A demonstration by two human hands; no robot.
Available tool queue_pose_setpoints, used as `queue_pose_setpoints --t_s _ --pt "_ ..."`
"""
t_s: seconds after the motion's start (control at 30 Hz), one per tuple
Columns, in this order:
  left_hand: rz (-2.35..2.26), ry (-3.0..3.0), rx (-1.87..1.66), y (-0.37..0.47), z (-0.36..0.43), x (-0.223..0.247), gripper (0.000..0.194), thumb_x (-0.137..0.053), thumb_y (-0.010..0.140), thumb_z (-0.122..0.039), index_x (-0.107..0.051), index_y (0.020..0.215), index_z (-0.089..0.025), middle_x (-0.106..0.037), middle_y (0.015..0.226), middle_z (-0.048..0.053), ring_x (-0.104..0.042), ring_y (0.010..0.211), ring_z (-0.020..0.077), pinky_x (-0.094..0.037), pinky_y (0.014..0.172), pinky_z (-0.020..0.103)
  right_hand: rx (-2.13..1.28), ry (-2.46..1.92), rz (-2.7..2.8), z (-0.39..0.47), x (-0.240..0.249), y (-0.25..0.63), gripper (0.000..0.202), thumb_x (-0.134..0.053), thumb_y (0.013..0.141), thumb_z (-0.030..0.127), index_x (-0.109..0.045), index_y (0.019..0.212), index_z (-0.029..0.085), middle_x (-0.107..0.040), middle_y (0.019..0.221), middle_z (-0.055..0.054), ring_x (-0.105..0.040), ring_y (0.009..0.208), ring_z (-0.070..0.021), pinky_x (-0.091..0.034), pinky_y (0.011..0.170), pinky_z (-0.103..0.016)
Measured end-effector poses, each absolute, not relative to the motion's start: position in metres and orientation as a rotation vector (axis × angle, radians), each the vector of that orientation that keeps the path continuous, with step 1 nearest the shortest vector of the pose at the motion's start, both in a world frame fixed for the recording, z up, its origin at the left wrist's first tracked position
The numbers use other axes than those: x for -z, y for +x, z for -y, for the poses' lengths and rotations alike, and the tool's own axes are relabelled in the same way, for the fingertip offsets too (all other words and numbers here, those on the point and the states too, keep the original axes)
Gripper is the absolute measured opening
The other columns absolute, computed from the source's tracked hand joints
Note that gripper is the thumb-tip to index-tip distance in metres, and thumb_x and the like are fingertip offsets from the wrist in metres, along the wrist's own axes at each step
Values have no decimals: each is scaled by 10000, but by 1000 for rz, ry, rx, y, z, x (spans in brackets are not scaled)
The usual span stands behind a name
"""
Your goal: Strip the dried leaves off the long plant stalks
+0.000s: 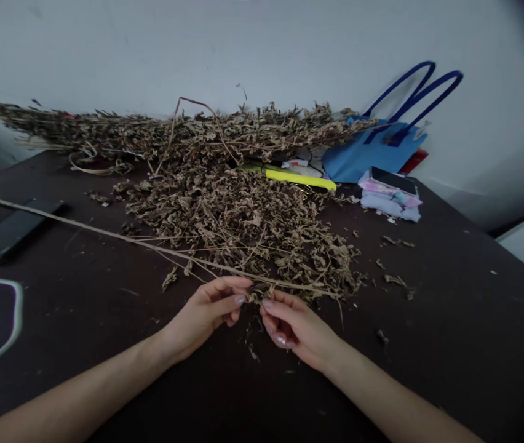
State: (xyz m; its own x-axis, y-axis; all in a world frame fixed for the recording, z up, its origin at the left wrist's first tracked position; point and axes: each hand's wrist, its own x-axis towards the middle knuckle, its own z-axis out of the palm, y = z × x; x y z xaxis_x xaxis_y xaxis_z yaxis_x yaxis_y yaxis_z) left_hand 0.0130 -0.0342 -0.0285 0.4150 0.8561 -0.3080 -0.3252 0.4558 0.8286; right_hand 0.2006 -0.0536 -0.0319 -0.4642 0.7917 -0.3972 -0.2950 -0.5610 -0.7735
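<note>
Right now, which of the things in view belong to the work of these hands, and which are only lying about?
In the work:
Leaf between the fingers
Pile
Long stem
Probably the bundle behind

Lying about, it seems:
Blue bag
Phone
Cloth under it
Yellow item
Black slab

A long dry stem (151, 246) slants across crumpled brown leaves (243, 209).
</note>
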Motion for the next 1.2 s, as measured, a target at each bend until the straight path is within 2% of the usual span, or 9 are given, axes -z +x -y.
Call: queue_pose_setpoints --t_s 0.1,0.2,0.43,0.63,0.83,1.03,1.2 --pt "-808 683 -815 12 35 28 158 -751 679 -205 -699 827 -189 -530 602 -42 -466 520 40 -376 525 172 -2075 -994 817 54 34 201 222 -605 805 339 -496 738 158 -475 520 59 -346 367 -19 -116 346 -177" --pt "-795 733 -813 12 36 29 139 -772 646 -190 -699 764 -188 -561 650 -33 -472 524 42 -382 524 178 -2071 -994 813 54 35 202 221 -604 804 334 -494 732 157 -474 522 58 -351 368 -20 -120 349 -178" --pt "-906 1022 -865 13 34 35 158 -729 702 -266 -670 805 -161 -583 676 -22 -486 531 61 -404 528 195 -2057 -995 838 54 32 200 221 -600 809 326 -488 721 158 -482 522 57 -351 371 -21 -122 353 -179" --pt "-1012 1218 -811 11 35 33 200 -629 790 -315 -583 726 -131 -529 586 -42 -467 496 64 -396 513 198 -2014 -1006 869 55 29 199 256 -603 808 344 -463 694 162 -492 530 53 -352 377 -22 -135 368 -187" --pt "-995 1350 -744 8 32 32 221 -572 827 -338 -535 737 -140 -505 583 -51 -468 493 69 -396 506 200 -1943 -1024 895 55 30 200 264 -588 821 338 -438 683 170 -472 522 59 -338 382 -26 -139 374 -192" --pt "-1026 1340 -721 9 35 29 272 -513 862 -379 -499 714 -151 -482 502 -61 -426 448 63 -357 481 187 -1820 -1066 982 56 29 199 307 -570 837 371 -410 666 172 -470 540 58 -337 401 -27 -159 379 -186" --pt "-1031 1112 -713 10 32 23 327 -493 863 -424 -468 671 -160 -432 477 -65 -366 408 55 -316 431 179 -1779 -1080 907 53 29 201 319 -588 813 400 -403 676 179 -438 532 69 -331 393 -28 -146 375 -185"
